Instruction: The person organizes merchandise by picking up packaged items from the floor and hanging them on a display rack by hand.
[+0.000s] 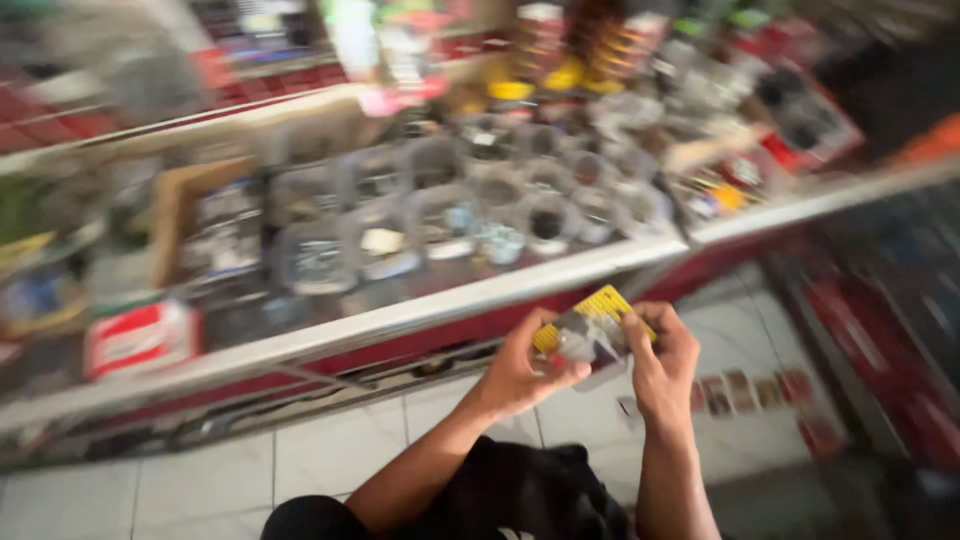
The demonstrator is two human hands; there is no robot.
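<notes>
Both your hands pinch one small yellow packet [590, 325]: left hand [525, 370], right hand [665, 365]; packet held above the floor, before the surface [400, 315]; blur hides whether it is opened.

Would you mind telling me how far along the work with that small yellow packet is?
Done: the yellow packet is off the counter and up in front of it. In hand: left hand and right hand both grip it, thumbs on its clear front. Left: blur hides whether it is opened; the clear tubs on the counter lie beyond the hands.
</notes>
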